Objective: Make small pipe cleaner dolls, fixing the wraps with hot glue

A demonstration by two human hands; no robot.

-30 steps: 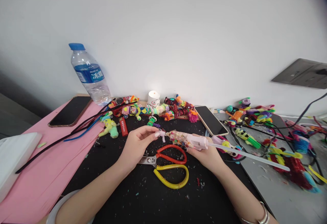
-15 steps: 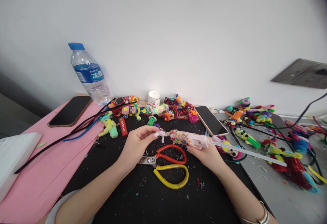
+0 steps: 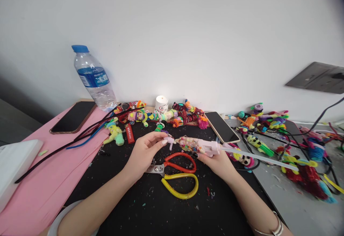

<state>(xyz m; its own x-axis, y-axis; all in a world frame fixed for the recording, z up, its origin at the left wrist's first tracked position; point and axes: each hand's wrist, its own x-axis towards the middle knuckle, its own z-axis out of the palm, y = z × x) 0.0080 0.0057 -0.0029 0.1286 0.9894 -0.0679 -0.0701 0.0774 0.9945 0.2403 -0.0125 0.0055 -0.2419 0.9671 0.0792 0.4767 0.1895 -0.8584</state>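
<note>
My right hand (image 3: 216,162) is wrapped round a pale pink hot glue gun (image 3: 208,147), its front caked with colourful fluff. A long clear glue stick (image 3: 260,158) juts from its back end. Between thumb and fingers my left hand (image 3: 145,151) pinches a small lilac pipe-cleaner piece (image 3: 170,141). The glue gun's nozzle points left and is at or very close to this piece; I cannot tell if they touch. Below both hands lie scissors (image 3: 180,175) with one red and one yellow handle.
Pipe-cleaner dolls (image 3: 139,116) line the wall, and more figures (image 3: 249,121) lie at right among black cables. A water bottle (image 3: 92,78), a dark phone (image 3: 73,117), a white-edged phone (image 3: 221,126), a paper cup (image 3: 161,103) and a red box (image 3: 129,133) stand or lie around the black mat (image 3: 172,214).
The glue stick's rear end has shifted slightly left and up. Both hands stay nearly in place, still holding the glue gun and the lilac piece.
</note>
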